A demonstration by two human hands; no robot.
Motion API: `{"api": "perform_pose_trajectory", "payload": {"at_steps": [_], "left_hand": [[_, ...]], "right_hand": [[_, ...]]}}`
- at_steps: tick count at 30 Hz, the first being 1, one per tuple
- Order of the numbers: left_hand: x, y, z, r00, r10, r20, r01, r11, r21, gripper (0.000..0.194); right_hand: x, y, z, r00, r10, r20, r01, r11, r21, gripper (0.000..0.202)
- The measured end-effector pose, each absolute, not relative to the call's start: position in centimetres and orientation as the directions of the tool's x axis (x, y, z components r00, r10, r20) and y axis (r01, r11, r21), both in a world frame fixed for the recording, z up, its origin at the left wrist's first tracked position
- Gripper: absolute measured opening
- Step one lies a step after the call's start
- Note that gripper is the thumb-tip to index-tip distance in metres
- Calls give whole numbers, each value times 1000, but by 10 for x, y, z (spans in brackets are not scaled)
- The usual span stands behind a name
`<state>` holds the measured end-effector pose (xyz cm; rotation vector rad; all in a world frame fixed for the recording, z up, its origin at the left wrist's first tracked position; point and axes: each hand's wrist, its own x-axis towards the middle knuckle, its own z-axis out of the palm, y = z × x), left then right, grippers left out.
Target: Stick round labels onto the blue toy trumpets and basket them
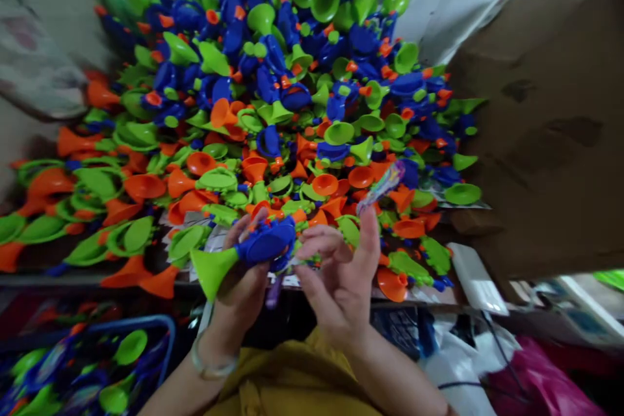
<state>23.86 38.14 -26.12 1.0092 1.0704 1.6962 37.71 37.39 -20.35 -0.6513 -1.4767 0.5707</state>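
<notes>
My left hand [244,286] is closed around a toy trumpet [267,242] with a blue body and a green bell; the bell points to the lower left. Just right of it is my right hand [341,273], its thumb and bent fingers close to the toy's blue end. Whether they touch it I cannot tell. On the tip of the raised right index finger is a thin, shiny, multicoloured piece that looks like a sticker [383,187]. A purple stick-like thing [273,292] shows below the toy, partly hidden.
A large heap of toy trumpets [302,71], blue-green and green-orange, covers the table. At right stands a cardboard box [541,130], with a white device [478,278] at the table edge. A blue basket [168,348] of similar toys sits lower left; plastic bags [458,364] lie lower right.
</notes>
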Motion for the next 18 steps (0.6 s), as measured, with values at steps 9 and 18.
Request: {"api": "perform_pose_trajectory", "payload": {"at_steps": [9,18], "left_hand": [[238,366,-254,-208,909,361,-349,-414,841,57],[238,365,-255,-198,894,401,-286,-444,849,57]], "right_hand": [[368,382,-211,115,794,597,-59,605,-794,109],[370,385,-215,125,806,578,5,583,-813,106]]}}
